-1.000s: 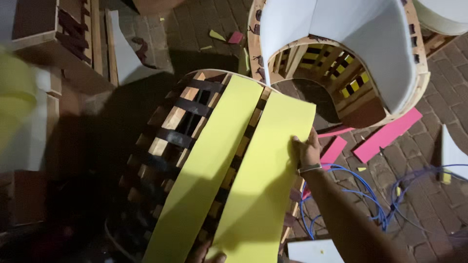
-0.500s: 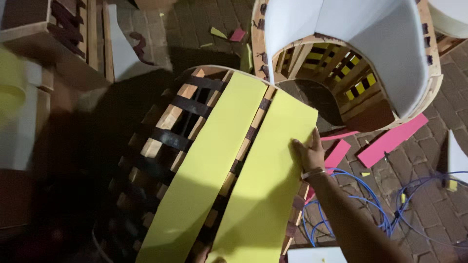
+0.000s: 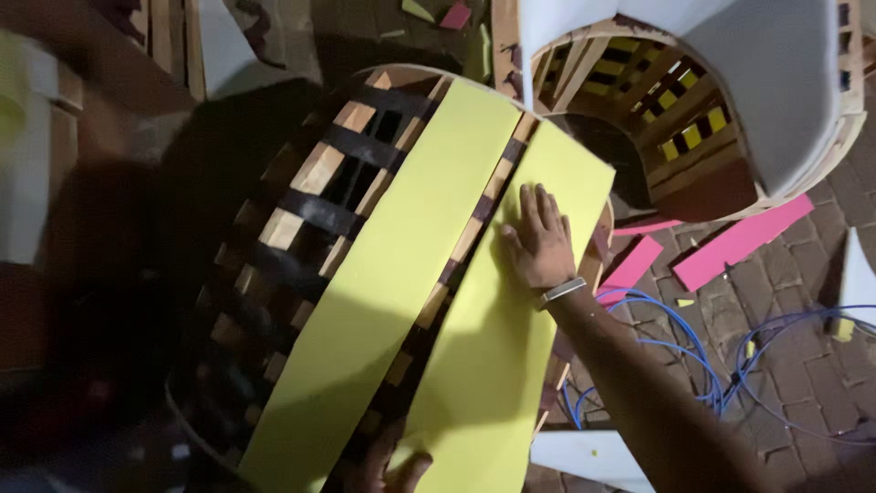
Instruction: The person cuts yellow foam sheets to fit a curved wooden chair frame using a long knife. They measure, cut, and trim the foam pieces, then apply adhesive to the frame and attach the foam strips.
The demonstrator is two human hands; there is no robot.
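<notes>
The right hand (image 3: 538,239) is laid flat, palm down and fingers spread, on the right-hand yellow foam strip (image 3: 497,338), near its upper end. A pale band (image 3: 560,291) is seen at the wrist. The strip is draped lengthwise over a curved wooden slat frame (image 3: 310,196) crossed by dark straps. A second yellow strip (image 3: 392,274) lies just beside it to the left, a narrow gap of slats showing between the two.

The left hand (image 3: 388,466) is cut off by the bottom edge; only a few fingers are seen, touching the lower ends of the strips. Whether anything is pinched there cannot be told.

The frame's left side is lost in deep shadow. Behind, a second round frame (image 3: 675,128) is partly covered by a white sheet (image 3: 776,82). Pink foam offcuts (image 3: 739,242) and blue cable (image 3: 693,351) lie on the brick floor (image 3: 776,310) to the right. The items at the upper left are blurred and cannot be made out.
</notes>
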